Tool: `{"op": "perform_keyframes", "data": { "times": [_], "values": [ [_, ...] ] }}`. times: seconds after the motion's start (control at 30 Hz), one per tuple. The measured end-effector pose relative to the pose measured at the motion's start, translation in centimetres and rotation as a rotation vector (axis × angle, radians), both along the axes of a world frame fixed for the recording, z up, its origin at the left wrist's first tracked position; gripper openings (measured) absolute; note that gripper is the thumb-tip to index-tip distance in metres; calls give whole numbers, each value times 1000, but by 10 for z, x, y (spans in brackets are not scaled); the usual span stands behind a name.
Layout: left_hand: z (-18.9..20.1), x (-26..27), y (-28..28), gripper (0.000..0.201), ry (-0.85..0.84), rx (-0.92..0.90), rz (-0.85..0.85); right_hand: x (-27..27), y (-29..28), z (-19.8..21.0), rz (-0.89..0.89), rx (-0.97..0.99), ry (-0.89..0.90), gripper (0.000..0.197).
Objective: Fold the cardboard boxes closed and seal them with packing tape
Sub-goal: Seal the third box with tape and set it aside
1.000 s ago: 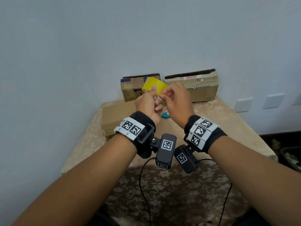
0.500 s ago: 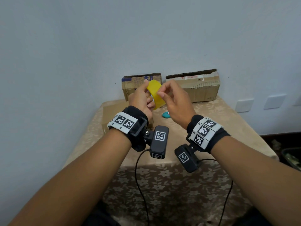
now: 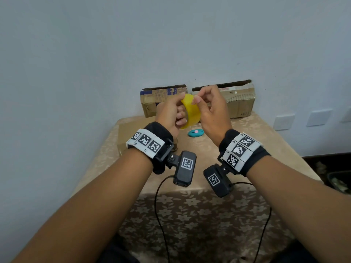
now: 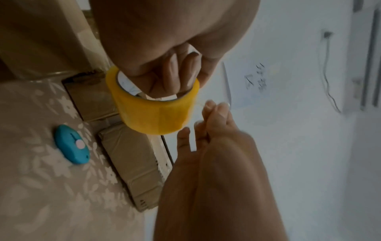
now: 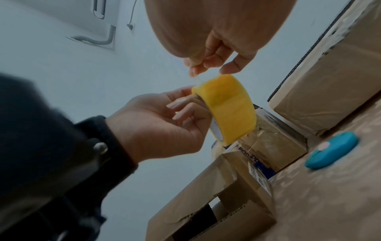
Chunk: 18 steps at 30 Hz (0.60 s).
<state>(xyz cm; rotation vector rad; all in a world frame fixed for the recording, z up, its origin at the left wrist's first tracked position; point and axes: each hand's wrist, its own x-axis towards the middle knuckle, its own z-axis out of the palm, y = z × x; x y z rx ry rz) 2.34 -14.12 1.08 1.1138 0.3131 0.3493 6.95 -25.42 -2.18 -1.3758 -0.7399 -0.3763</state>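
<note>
My left hand (image 3: pixel 171 114) holds a yellow packing tape roll (image 3: pixel 191 111) in the air, with fingers hooked through its core (image 4: pixel 164 76). My right hand (image 3: pixel 210 111) pinches at the roll's top edge, where a thin bit of the tape end (image 5: pixel 198 76) lifts off between thumb and fingers. Two cardboard boxes stand against the back wall, a smaller one (image 3: pixel 152 99) on the left and a longer one (image 3: pixel 239 103) on the right. A third box (image 3: pixel 133 135) lies at the table's left, below my left wrist, with a flap gaping in the right wrist view (image 5: pixel 206 212).
A blue box cutter (image 3: pixel 195 133) lies on the floral tablecloth (image 3: pixel 237 133) just below the hands. The wall stands directly behind the boxes. Wall sockets (image 3: pixel 284 121) sit to the right. Camera cables hang over the table's front edge.
Both hands have risen a little with the roll. The left hand has turned the roll more edge-on, and the right fingers have shifted to its top edge.
</note>
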Motion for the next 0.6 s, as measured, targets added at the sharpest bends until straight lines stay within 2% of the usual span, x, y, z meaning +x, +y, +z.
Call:
{"op": "perform_keyframes", "data": {
  "times": [0.23,0.43,0.6],
  "values": [
    [8,3,19,31,-41,-191,146,-4,3,-3,147,-55,66,12],
    [9,0,12,33,-116,-180,84,-9,9,-2,150,-68,284,10],
    [11,1,6,32,-172,-138,76,-3,9,-1,120,-47,417,30]
  ]
}}
